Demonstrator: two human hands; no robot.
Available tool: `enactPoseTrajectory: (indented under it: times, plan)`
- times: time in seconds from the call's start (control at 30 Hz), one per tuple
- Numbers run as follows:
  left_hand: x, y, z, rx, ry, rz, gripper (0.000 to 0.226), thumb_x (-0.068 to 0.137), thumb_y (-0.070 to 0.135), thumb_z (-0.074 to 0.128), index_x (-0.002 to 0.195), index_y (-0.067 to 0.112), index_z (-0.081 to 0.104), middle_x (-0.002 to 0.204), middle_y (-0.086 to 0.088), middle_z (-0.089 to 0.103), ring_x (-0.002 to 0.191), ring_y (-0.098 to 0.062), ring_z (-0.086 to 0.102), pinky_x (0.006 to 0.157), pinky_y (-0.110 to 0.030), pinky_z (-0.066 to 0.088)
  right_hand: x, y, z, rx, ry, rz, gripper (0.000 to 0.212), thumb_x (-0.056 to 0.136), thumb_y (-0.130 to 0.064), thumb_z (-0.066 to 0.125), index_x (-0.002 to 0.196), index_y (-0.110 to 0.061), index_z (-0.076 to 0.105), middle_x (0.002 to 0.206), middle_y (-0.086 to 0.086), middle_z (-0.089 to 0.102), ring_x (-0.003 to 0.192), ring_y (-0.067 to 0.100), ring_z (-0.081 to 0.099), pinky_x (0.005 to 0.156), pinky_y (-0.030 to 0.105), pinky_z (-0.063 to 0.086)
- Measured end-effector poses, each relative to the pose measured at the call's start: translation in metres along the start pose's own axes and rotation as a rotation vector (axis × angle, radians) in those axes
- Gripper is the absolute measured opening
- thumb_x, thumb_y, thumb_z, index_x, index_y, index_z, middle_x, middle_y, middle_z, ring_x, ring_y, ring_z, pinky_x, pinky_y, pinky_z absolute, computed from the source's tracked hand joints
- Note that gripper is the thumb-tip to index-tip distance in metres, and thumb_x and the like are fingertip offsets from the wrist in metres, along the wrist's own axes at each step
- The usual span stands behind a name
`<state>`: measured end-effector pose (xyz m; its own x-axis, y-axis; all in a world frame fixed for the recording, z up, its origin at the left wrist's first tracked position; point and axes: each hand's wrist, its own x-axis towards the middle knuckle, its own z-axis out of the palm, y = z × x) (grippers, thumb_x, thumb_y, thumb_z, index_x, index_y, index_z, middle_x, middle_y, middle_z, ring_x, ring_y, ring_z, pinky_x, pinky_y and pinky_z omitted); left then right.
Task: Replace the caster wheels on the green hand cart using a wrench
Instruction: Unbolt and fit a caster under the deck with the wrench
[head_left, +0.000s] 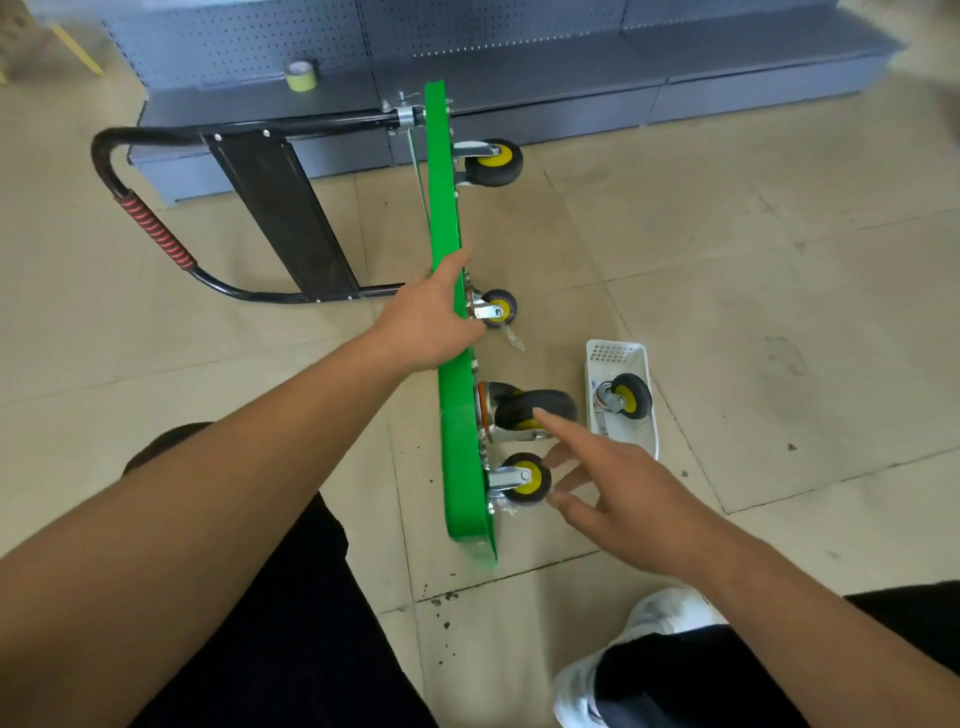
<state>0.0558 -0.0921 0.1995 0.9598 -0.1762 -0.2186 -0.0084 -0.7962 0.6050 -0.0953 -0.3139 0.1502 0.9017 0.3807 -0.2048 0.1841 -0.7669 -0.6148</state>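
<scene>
The green hand cart (447, 218) stands on its edge on the tiled floor, its underside facing right. Its black handle (150, 228) with a red grip lies to the left. Black casters with yellow hubs stick out of the underside: one far (492, 162), one at the middle (497, 306), a larger one (535, 409) and a small one nearest me (525, 478). My left hand (426, 317) grips the deck's upper edge, fingers curled over it. My right hand (618, 488) is spread open, fingertips at the nearest caster and the larger one. No wrench is in sight.
A white plastic basket (623, 358) lies on the floor right of the cart with a loose caster (626, 399) inside. A grey perforated metal shelf unit (519, 62) runs along the back, a roll of tape (301, 75) on it. My legs and a white shoe (597, 670) are below.
</scene>
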Motion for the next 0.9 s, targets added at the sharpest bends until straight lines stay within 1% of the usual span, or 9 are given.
enactPoseTrajectory:
  times: [0.1, 0.13, 0.23, 0.3, 0.43, 0.53, 0.7, 0.8, 0.9]
  plan:
    - [-0.019, 0.004, -0.003, 0.023, -0.097, -0.007, 0.085, 0.089, 0.026, 0.064, 0.156, 0.043, 0.015, 0.157, -0.008, 0.028, 0.088, -0.022, 0.064, 0.050, -0.023, 0.055, -0.002, -0.001, -0.010, -0.145, 0.108, 0.022, 0.074, 0.097, -0.040, 0.063, 0.158, -0.048, 0.021, 0.122, -0.023, 0.061, 0.100, 0.000, 0.064, 0.084, 0.031, 0.054]
    - [-0.025, 0.006, -0.005, 0.061, -0.114, -0.002, 0.085, 0.089, 0.029, 0.065, 0.156, 0.044, 0.014, 0.158, -0.008, 0.025, 0.094, -0.023, 0.064, 0.053, -0.022, 0.055, -0.001, -0.004, -0.014, -0.179, 0.151, 0.014, 0.070, 0.097, -0.042, 0.062, 0.157, -0.046, 0.024, 0.122, -0.021, 0.063, 0.101, 0.002, 0.064, 0.082, 0.033, 0.055]
    - [-0.045, 0.009, -0.004, 0.363, -0.028, 0.099, 0.079, 0.088, 0.043, 0.063, 0.154, 0.043, 0.019, 0.166, -0.006, 0.004, 0.128, -0.034, 0.052, 0.086, -0.038, 0.054, 0.007, -0.012, -0.021, -0.272, 0.234, 0.012, 0.061, 0.098, -0.047, 0.055, 0.154, -0.044, 0.028, 0.123, -0.017, 0.065, 0.107, 0.013, 0.065, 0.079, 0.038, 0.056]
    - [-0.055, 0.003, 0.000, 0.495, 0.039, 0.214, 0.069, 0.089, 0.049, 0.060, 0.150, 0.044, 0.028, 0.167, -0.002, -0.004, 0.140, -0.034, 0.037, 0.094, -0.047, 0.050, 0.012, -0.015, -0.023, -0.329, 0.238, 0.046, 0.058, 0.099, -0.049, 0.052, 0.153, -0.042, 0.031, 0.127, -0.016, 0.065, 0.113, 0.016, 0.064, 0.081, 0.037, 0.054]
    - [-0.055, -0.004, -0.006, 0.567, 0.008, 0.339, 0.059, 0.090, 0.053, 0.056, 0.146, 0.046, 0.039, 0.167, -0.001, 0.004, 0.151, -0.033, 0.010, 0.110, -0.055, 0.038, 0.025, -0.009, -0.025, -0.385, 0.231, 0.142, 0.054, 0.101, -0.053, 0.050, 0.151, -0.039, 0.035, 0.131, -0.014, 0.062, 0.118, 0.016, 0.060, 0.079, 0.033, 0.048]
    - [-0.043, 0.003, -0.015, 0.661, -0.002, 0.467, 0.057, 0.090, 0.053, 0.055, 0.144, 0.043, 0.045, 0.163, -0.002, 0.024, 0.150, -0.031, 0.018, 0.118, -0.049, 0.027, 0.039, 0.005, -0.022, -0.404, 0.240, 0.215, 0.052, 0.102, -0.054, 0.048, 0.150, -0.036, 0.038, 0.138, -0.009, 0.060, 0.121, 0.021, 0.060, 0.082, 0.035, 0.049]
    - [-0.027, 0.021, -0.017, 0.626, 0.013, 0.505, 0.055, 0.087, 0.053, 0.044, 0.140, 0.038, 0.053, 0.141, 0.002, 0.054, 0.131, -0.025, 0.048, 0.110, -0.048, 0.040, 0.052, 0.036, -0.015, -0.357, 0.255, 0.246, 0.053, 0.100, -0.061, 0.043, 0.147, -0.035, 0.044, 0.131, -0.007, 0.062, 0.117, 0.022, 0.061, 0.080, 0.037, 0.051]
    - [-0.017, 0.021, -0.009, 0.621, -0.015, 0.516, 0.054, 0.085, 0.053, 0.038, 0.134, 0.039, 0.058, 0.135, 0.006, 0.059, 0.127, -0.023, 0.052, 0.109, -0.054, 0.039, 0.053, 0.056, -0.014, -0.255, 0.261, 0.229, 0.047, 0.101, -0.052, 0.047, 0.144, -0.034, 0.048, 0.126, -0.010, 0.064, 0.116, 0.020, 0.061, 0.083, 0.038, 0.053]
    - [-0.003, 0.020, 0.000, 0.656, -0.052, 0.547, 0.057, 0.086, 0.057, 0.033, 0.137, 0.041, 0.052, 0.134, 0.009, 0.058, 0.128, -0.019, 0.050, 0.111, -0.054, 0.037, 0.062, 0.078, -0.012, -0.287, 0.297, 0.248, 0.043, 0.101, -0.048, 0.047, 0.141, -0.032, 0.050, 0.127, -0.010, 0.064, 0.115, 0.021, 0.062, 0.079, 0.037, 0.054]
